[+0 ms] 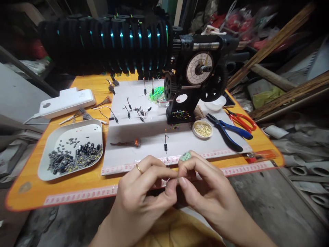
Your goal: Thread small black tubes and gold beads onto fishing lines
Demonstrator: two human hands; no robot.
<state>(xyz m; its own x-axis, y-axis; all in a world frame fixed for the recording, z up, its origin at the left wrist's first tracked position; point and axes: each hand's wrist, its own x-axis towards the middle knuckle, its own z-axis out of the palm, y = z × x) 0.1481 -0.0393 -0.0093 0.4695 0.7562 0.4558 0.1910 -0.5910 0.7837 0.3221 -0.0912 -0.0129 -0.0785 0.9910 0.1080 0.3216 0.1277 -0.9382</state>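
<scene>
Held at the low end, a thin line (168,164): pinched betw. thumb and fingertips of both L hand (145,187) and R hand (209,180), tips almost meeting over the table's (32,171) front edge. Can't make out the exact bit betw. the tips; too small. Looks like fine fingertip work on the line's end, prob. mid-step. Calls next for a steady pinch on both sides, w/ no slack, before any letting go. Runs away from the body, approx. straight up the view: from tips to pale bead (167,158), then black sleeve (165,147), then brown stem (166,137) w/ orange tip pointing to the far side. Long axis roughly square to the ruler strip (138,165), bending a bit R near the hands. Can't tell if resting on the white sheet (151,127) or just above. Farther out, to L, a dark bundle (124,143) lying crosswise, then a tray (64,130) of black bits; to R, a small dish (203,137) of gold bits, then blue pliers (221,127); at back, a dark machine w/ dial (192,75).
</scene>
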